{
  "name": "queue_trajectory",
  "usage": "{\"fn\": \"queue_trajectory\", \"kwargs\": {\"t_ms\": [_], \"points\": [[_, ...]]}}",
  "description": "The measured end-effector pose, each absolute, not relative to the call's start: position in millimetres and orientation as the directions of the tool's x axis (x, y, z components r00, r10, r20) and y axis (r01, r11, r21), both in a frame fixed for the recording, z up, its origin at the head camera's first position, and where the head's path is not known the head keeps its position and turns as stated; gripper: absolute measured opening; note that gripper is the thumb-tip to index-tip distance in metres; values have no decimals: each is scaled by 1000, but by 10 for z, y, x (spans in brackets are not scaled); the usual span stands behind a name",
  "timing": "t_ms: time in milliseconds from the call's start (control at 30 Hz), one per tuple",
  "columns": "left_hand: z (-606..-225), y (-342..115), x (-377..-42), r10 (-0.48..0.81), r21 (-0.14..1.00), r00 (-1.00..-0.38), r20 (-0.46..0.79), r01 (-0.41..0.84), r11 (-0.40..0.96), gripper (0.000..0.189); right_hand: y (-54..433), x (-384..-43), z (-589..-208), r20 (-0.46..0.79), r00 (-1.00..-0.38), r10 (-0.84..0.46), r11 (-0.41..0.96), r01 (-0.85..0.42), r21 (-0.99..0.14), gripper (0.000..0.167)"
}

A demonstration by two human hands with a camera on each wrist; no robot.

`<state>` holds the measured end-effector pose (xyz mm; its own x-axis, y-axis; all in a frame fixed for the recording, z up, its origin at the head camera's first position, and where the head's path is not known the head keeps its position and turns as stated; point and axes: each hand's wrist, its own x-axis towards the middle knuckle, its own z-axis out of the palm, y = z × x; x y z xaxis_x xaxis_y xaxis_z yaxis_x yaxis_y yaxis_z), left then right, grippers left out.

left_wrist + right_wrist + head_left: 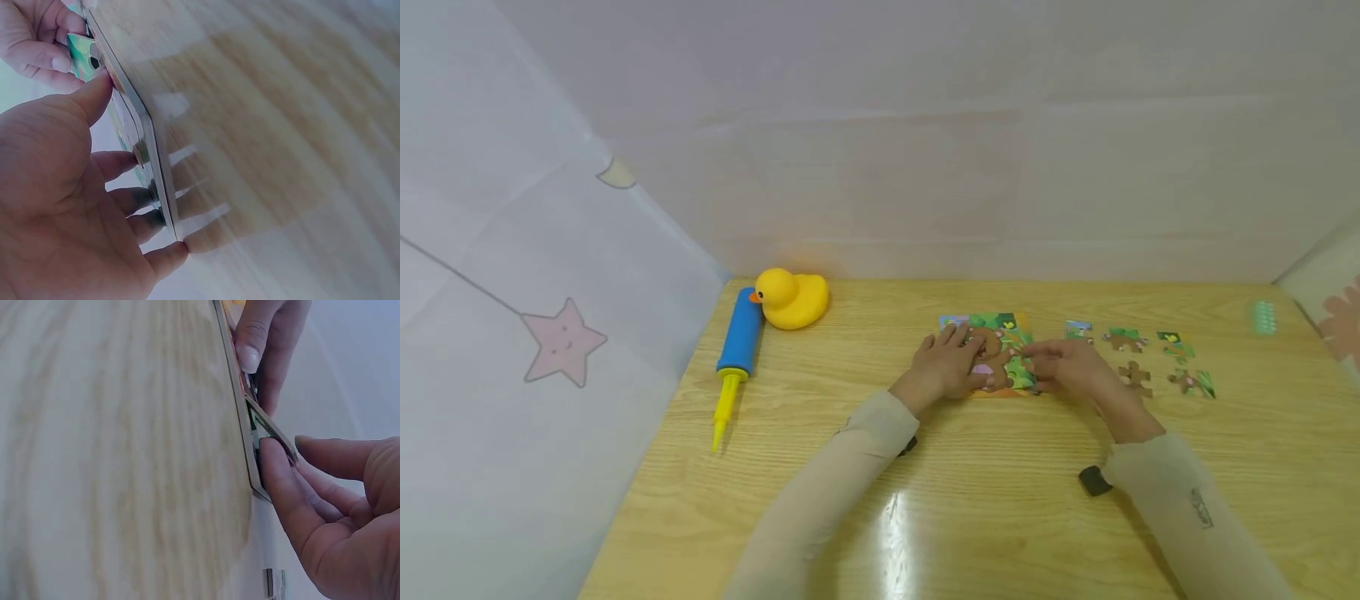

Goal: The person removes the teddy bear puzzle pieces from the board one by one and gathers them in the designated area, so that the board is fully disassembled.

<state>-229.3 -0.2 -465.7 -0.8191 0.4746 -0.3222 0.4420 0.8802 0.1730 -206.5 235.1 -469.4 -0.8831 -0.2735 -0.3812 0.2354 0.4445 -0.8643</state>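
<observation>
A jigsaw puzzle (1019, 336) with a brown animal and green leaves lies in its flat tray on the wooden table. My left hand (946, 367) rests across the puzzle's left half. Its spread fingers and thumb press along the tray edge (147, 119) in the left wrist view. At the puzzle's right side my right hand (1071, 367) pinches a puzzle piece (275, 430) between thumb and fingers. That piece slants up from the tray, its far end low near the left thumb. Part of the picture is hidden beneath the hands.
Several loose puzzle pieces (1126, 338) lie right of the tray, behind and beside the right hand. A yellow duck (796, 300) and a blue pump (742, 333) with a yellow nozzle stand at the back left. A small mint-green bumpy object (1265, 318) is at the far right.
</observation>
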Motion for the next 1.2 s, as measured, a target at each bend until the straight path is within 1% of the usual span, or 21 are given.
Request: {"fn": "queue_trajectory", "kwargs": {"t_ms": [167,433,567,733,933,1033,1133,1200], "points": [[-4653,0,-2296,466,167,-820,-331,436,885,76,2324,-2051,-4723,-402,-869,-289,421,262,-868,54],[-4650,2,-2298,473,163,-817,-331,444,881,77,2342,-2057,-4776,-393,-872,-291,372,275,-886,51],[-4641,4,-2300,470,159,-820,-325,443,882,76,2386,-2052,-4791,-397,-873,-284,306,310,-900,53],[-4628,9,-2302,472,155,-821,-321,446,881,76,2496,-2011,-4800,-391,-878,-277,236,332,-913,56],[-4623,11,-2295,471,158,-818,-330,444,882,76,2672,-1941,-4762,-375,-889,-265,238,316,-918,58],[-4622,13,-2293,461,157,-823,-331,434,887,77,2788,-1900,-4753,-361,-895,-264,217,310,-926,61],[-4616,18,-2290,457,156,-826,-331,430,889,77,2933,-1841,-4769,-359,-898,-255,108,343,-933,65],[-4624,20,-2291,455,151,-828,-329,429,890,77,3041,-1797,-4783,-356,-901,-247,81,347,-935,66]]}}
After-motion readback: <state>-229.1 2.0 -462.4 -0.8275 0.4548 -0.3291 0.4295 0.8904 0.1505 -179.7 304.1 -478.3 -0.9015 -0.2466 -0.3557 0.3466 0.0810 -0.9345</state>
